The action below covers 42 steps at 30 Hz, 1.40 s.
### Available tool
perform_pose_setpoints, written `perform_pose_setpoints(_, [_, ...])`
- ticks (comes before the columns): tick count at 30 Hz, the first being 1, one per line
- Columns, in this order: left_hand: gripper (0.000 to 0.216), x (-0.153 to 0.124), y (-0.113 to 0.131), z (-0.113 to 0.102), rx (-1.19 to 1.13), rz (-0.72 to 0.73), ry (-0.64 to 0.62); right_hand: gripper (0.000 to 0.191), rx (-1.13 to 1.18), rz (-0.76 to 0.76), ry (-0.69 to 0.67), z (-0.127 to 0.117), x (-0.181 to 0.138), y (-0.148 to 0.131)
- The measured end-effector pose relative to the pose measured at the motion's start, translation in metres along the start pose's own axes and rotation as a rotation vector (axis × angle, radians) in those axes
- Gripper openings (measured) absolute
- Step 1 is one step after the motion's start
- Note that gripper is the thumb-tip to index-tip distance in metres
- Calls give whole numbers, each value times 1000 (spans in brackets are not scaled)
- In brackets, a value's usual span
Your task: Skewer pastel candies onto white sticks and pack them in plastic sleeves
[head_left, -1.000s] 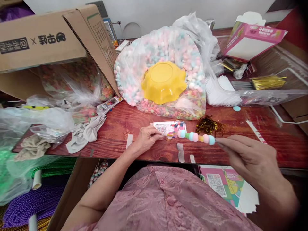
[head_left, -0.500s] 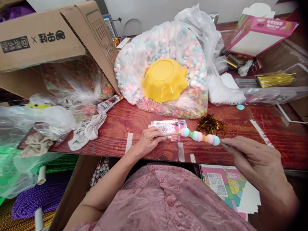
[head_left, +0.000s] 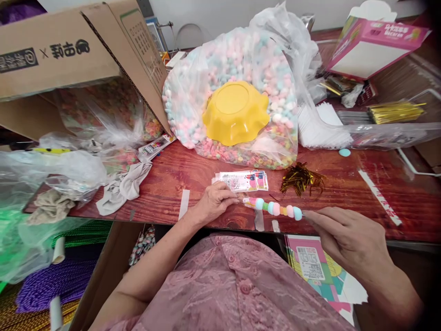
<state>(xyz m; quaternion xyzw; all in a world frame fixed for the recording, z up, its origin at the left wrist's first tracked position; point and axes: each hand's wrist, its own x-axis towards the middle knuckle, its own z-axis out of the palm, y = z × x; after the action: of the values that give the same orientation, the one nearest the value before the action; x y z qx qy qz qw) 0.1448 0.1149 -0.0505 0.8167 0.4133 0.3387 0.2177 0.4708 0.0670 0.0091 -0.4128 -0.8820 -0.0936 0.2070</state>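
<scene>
My right hand (head_left: 347, 232) pinches the near end of a skewer of marshmallows (head_left: 277, 208), pastel pink and blue pieces with small green and orange rings between them. The skewer lies level above the table, its far end pointing at my left hand (head_left: 215, 202). Thumb and fingers of that hand are pressed together on a small printed plastic bag (head_left: 248, 201). The skewer's tip overlaps the bag; whether it is inside, I cannot tell. Just beyond, a stack of printed bags (head_left: 241, 180) lies on the table beside a bunch of gold twist ties (head_left: 301, 178).
Behind lies a big clear bag of marshmallows (head_left: 186, 101) with an upturned yellow bowl (head_left: 236, 112) on it. A cardboard box (head_left: 69, 59) stands left, near a crumpled grey cloth (head_left: 124, 188). At right are a clear plastic tray (head_left: 386, 135) and a pink box (head_left: 379, 46).
My right hand has moved left and slightly down with the skewer, bringing its tip to the bag in my left hand. The left hand has hardly moved.
</scene>
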Motion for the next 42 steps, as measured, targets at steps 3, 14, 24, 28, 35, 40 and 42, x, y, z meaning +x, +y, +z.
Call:
perform_pose_setpoints(3, [23, 0, 0, 1, 52, 80, 3, 23, -12, -42, -25, 0, 5, -1])
perform_pose_setpoints(14, [22, -5, -3, -1, -20, 82, -43, 22, 11, -89, -15, 14, 12, -10])
perform_pose_setpoints(24, [41, 2, 7, -2, 65, 85, -196, 25, 61, -102, 50, 13, 20, -15])
perform_pose_setpoints(28, [23, 9, 12, 1, 200, 122, -242, 24, 82, -116, 80, 15, 25, -19])
perform_pose_setpoints(35, [21, 9, 25, -4, 367, 58, -352, 23, 62, -146, 140, 4, 40, -42])
perform_pose_setpoints(40, [12, 6, 32, -7, 382, -109, -287, 17, 62, -205, 74, -7, 49, -55])
perform_pose_setpoints(42, [8, 6, 33, -6, 400, -160, -272, 17, 72, -200, 57, -8, 52, -61])
